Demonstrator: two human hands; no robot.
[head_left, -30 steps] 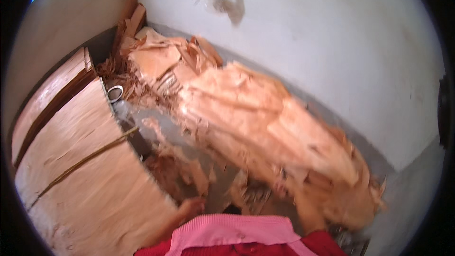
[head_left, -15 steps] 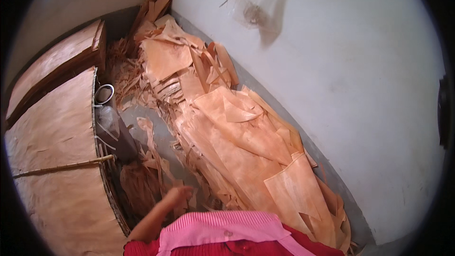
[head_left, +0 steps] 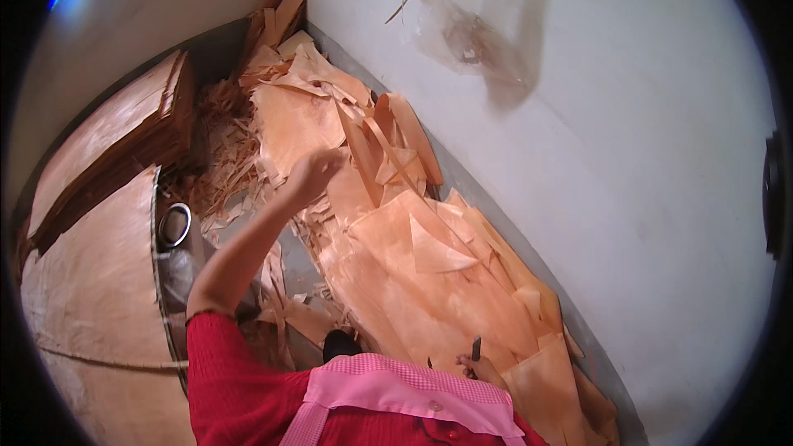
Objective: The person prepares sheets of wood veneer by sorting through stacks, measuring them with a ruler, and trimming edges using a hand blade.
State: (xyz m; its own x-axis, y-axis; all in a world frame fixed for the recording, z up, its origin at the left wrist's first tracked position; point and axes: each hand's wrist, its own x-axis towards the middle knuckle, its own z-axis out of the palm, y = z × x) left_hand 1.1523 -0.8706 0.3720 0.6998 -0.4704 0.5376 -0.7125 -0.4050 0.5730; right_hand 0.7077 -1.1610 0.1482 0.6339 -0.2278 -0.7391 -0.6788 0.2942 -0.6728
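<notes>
The right hand point(head_left: 481, 371) is holding a short dark tool point(head_left: 476, 348) between clamped fingers. The left hand point(head_left: 316, 170) is hanging over wood veneer sheets point(head_left: 405, 301), which are lying beside the wall point(head_left: 636, 173); its finger closure cannot be told.

Thin peach-tan sheets point(head_left: 413, 306) in a heap before me, a short dark tool point(head_left: 476, 348) in my right hand point(head_left: 481, 369).
The sheets overlap loosely in a long pile, ragged-edged, a pale pointed flap point(head_left: 438, 249) lying on top; farther off, curled strips point(head_left: 410, 136) rise beside a broad, flatter sheet point(head_left: 293, 124) near my left hand point(head_left: 318, 172). The tool juts upward from my grip, its lower part hidden.
</notes>
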